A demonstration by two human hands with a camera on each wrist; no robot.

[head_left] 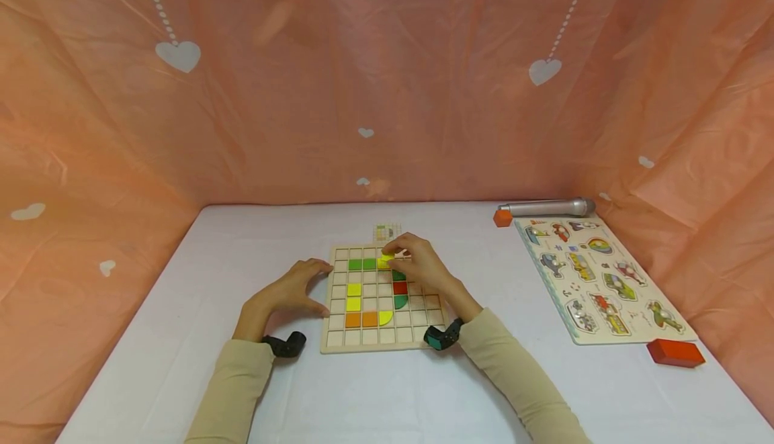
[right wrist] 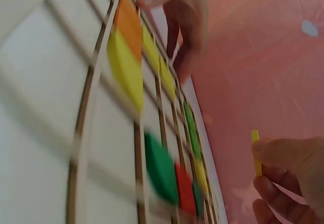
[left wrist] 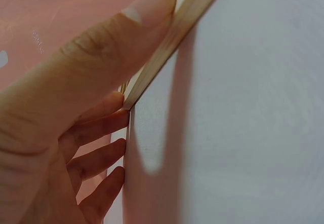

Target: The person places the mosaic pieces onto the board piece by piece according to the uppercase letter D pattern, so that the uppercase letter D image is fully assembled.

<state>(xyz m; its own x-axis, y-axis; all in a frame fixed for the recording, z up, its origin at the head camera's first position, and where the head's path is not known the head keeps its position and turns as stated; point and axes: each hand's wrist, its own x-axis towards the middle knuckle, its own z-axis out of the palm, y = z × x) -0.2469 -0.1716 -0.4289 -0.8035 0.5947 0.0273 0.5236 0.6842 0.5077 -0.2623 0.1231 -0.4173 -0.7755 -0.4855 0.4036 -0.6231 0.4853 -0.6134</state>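
Yellow tile (head_left: 388,256): pinched in right hand (head_left: 420,264) above grid board (head_left: 338,342).
Left hand (head_left: 291,289): fingers spread, bracing the board's left edge.

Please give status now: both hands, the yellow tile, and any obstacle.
Left hand steadies grid board at its left edge. Right hand pinches yellow tile above board's upper rows. No obstacle visible.

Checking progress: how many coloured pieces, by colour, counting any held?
Yellow wooden pieces: 5, one pinched by right hand fingers
Light green squares: 2
Dark green pieces: 2
Orange squares: 2
Red square: 1
Total: 12
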